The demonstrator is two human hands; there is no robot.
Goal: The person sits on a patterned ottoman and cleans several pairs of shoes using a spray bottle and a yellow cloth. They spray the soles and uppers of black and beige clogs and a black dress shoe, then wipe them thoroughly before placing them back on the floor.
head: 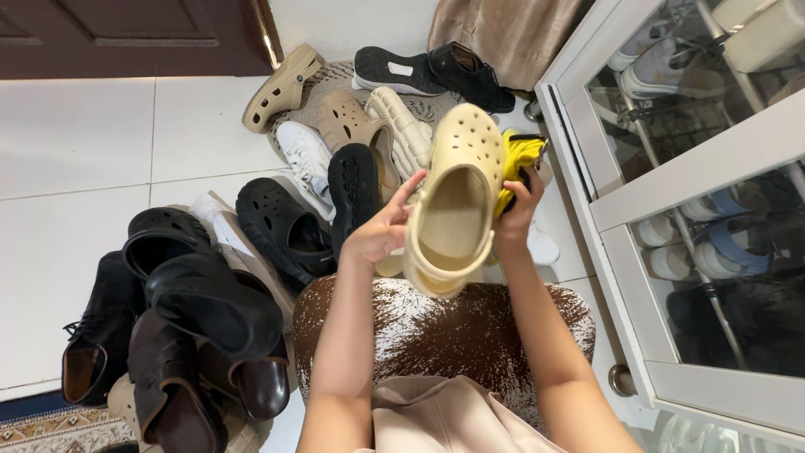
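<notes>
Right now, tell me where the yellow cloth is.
In the head view, the yellow cloth is right of centre, bunched in the right hand against the cream clog, beside the glass-door shoe cabinet.

Bright, even indoor light, likely from overhead. White floor tiles [75,151] glossy, faint sheen. Soft shadows under the shoe pile [210,335]. Glass cabinet door [713,252] shows reflections, contents hazy. Wide-angle bending at the edges. Centre sharp, corners slightly soft.

The cream clog [457,201] hides most of the yellow cloth [517,159].
</notes>
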